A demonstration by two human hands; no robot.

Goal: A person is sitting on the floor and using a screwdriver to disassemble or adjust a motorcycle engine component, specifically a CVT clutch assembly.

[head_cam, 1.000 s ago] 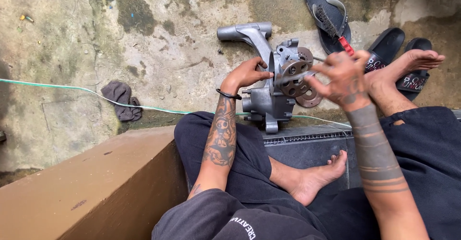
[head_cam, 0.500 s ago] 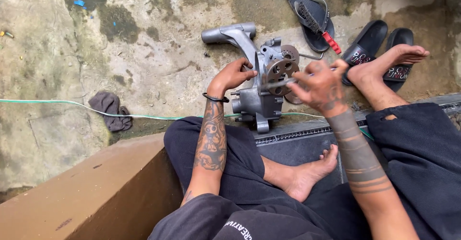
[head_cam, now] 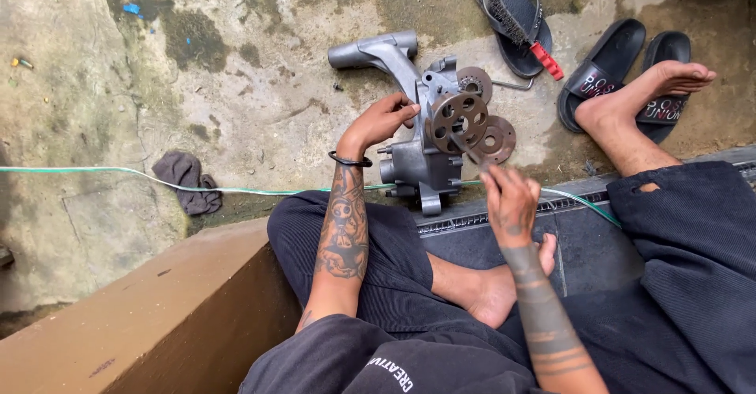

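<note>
A: Where's the grey cast-metal pump housing [head_cam: 421, 138]?

B: On the concrete floor [head_cam: 236, 87] before the crossed legs. The left hand [head_cam: 378, 122] rests on its upper edge, fingers curled against it, steadying rather than clamping.

A: And the right hand [head_cam: 510, 197]?

B: Its grip is pinched together on a thin metal tool [head_cam: 472, 151], tip at the rusty round pulley flange with holes [head_cam: 458, 118].

A: The step?

B: Working at that flange, I'd judge. Next calls for a firm brace and careful leverage.
</note>
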